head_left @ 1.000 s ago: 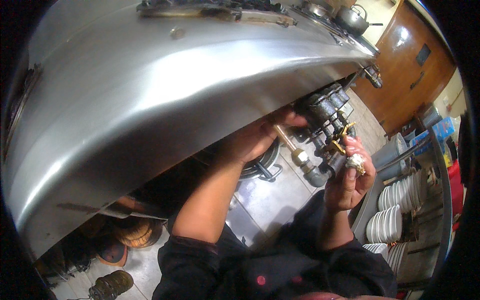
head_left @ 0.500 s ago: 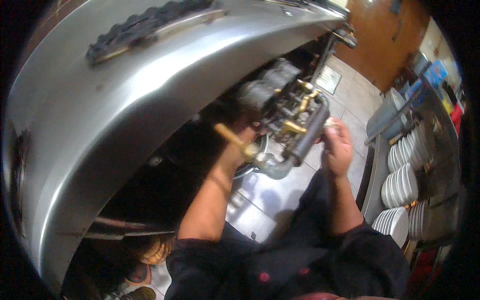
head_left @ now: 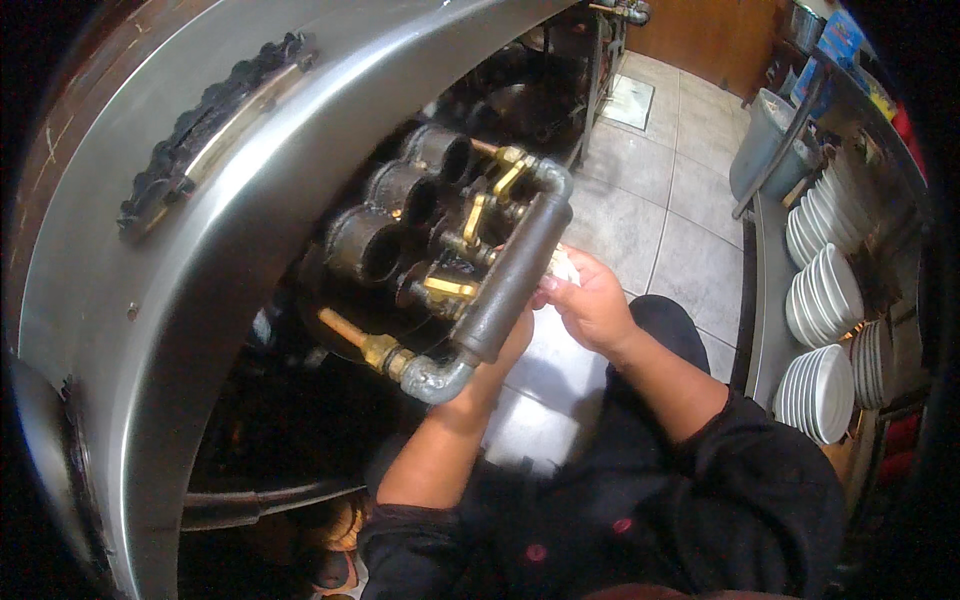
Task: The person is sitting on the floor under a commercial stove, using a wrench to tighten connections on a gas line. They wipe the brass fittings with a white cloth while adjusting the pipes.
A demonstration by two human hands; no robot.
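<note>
A dark grey gas pipe [head_left: 510, 280] with an elbow at its lower end runs slantwise under a steel cooker front [head_left: 200, 260]. Brass valves [head_left: 450, 288] branch from it toward three dark round burner tubes [head_left: 365, 245]. My left hand [head_left: 512, 345] reaches up behind the pipe's lower part, and the pipe hides its fingers. My right hand [head_left: 592, 300] is at the pipe's right side, fingers pinched on a small white piece [head_left: 562, 265] that touches the pipe.
Stacks of white plates [head_left: 820, 390] fill a steel shelf on the right. A grey bin [head_left: 765, 140] stands on the tiled floor [head_left: 690, 250] beyond it. A wooden door [head_left: 710, 35] is at the far end. Dark hollow space lies under the cooker at the lower left.
The view has swung down and closer to the pipe and valves. My right hand has come up against the pipe's right side; my left hand has slipped behind the pipe.
</note>
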